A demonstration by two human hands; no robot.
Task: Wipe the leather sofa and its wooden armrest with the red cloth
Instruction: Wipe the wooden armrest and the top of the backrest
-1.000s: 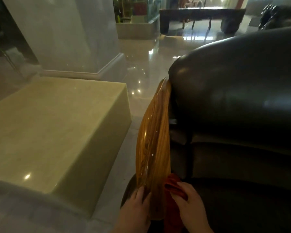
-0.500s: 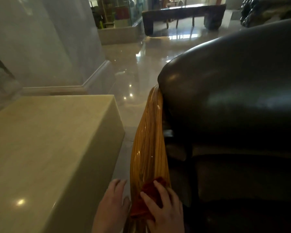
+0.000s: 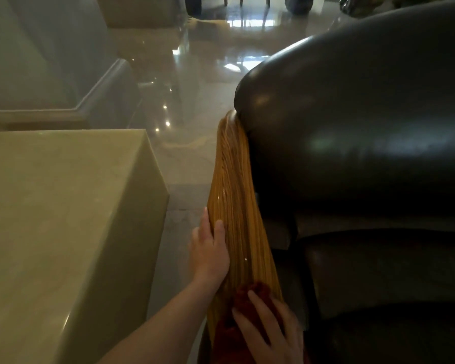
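At far left stands a pale, box-shaped stone block point(image 3: 63, 219) with a smooth matte top and square edges; beside it runs glossy polished floor point(image 3: 184, 158) carrying light reflections. The left hand point(image 3: 210, 248) lies flat and unclenched against the outer side of the wooden armrest point(image 3: 234, 193), fingers extended, gripping nothing; the armrest is a long, rounded, amber piece with fine lengthwise grain and a lacquered sheen. At its near end the right hand point(image 3: 271, 327) presses the red cloth point(image 3: 247, 298) onto the wood, fingers spread flat over the crumpled, soft fabric. To the right, the leather sofa point(image 3: 365, 122) shows dark, smooth, bulging padded leather with dull highlights.
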